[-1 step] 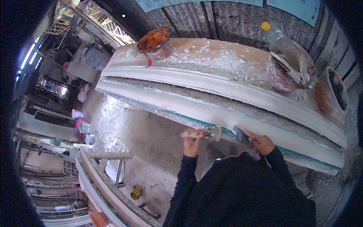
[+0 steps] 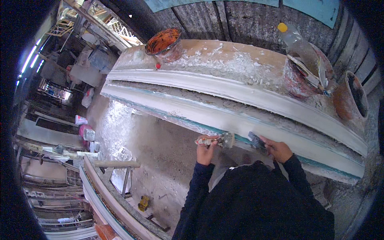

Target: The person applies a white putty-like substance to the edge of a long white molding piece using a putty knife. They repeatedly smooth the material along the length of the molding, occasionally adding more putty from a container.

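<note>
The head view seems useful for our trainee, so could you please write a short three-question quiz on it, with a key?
1. Which hand holds the brush?
2. True or false: the right hand is empty.
3. Fill in: the clear bottle has a ____ cap.

Key:
1. The left hand.
2. False; it holds a dark tool.
3. Yellow.

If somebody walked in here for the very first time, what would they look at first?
Probably the two long white strips running side by side across the middle. Just below them, the left hand holds a brush and the right hand a dark flat tool. Bright colours stand out behind: an orange-lined tub at upper left, a yellow-capped bottle at upper right.
</note>
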A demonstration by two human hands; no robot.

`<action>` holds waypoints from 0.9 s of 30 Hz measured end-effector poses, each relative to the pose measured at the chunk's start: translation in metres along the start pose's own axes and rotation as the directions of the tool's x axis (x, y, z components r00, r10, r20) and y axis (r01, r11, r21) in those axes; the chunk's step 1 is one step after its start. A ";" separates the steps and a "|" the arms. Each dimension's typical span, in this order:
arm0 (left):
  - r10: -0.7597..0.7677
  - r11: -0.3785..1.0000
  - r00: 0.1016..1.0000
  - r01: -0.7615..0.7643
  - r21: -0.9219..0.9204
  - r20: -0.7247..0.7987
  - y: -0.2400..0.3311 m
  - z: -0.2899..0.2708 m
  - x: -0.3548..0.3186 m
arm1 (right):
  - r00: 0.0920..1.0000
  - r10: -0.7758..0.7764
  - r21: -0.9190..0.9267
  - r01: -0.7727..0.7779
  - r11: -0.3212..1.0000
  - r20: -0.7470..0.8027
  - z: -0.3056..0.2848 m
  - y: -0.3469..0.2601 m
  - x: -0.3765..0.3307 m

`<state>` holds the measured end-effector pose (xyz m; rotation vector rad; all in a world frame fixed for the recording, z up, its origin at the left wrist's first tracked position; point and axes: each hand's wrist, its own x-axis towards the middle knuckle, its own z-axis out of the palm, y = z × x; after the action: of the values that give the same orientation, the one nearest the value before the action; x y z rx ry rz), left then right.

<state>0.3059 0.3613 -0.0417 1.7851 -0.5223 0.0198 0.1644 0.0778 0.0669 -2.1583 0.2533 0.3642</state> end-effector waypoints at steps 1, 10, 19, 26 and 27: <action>-0.049 0.996 0.998 0.047 -0.081 -0.030 -0.005 -0.003 0.005 | 0.999 0.031 -0.026 -0.031 0.999 -0.015 -0.003 0.008 0.002; 0.173 0.978 0.717 -0.042 0.206 -0.675 -0.063 -0.213 0.076 | 0.968 -0.237 -0.096 0.229 0.969 -0.087 0.040 -0.009 0.053; -0.105 0.994 0.668 0.084 -0.066 -0.736 -0.069 -0.243 0.032 | 0.974 0.218 -0.166 -0.226 0.960 -0.060 0.034 -0.031 0.045; -0.251 0.954 0.731 0.074 -0.292 -0.635 -0.079 -0.201 0.027 | 0.898 0.439 -0.008 -0.440 0.898 -0.034 0.028 -0.029 0.024; -0.273 0.946 0.735 0.088 -0.312 -0.621 -0.080 -0.200 0.029 | 0.905 0.423 -0.005 -0.424 0.906 -0.050 0.030 -0.029 0.024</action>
<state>0.4114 0.5508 -0.0504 1.4285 0.1676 0.4166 0.1912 0.1179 0.0644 -2.1183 0.7576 0.5613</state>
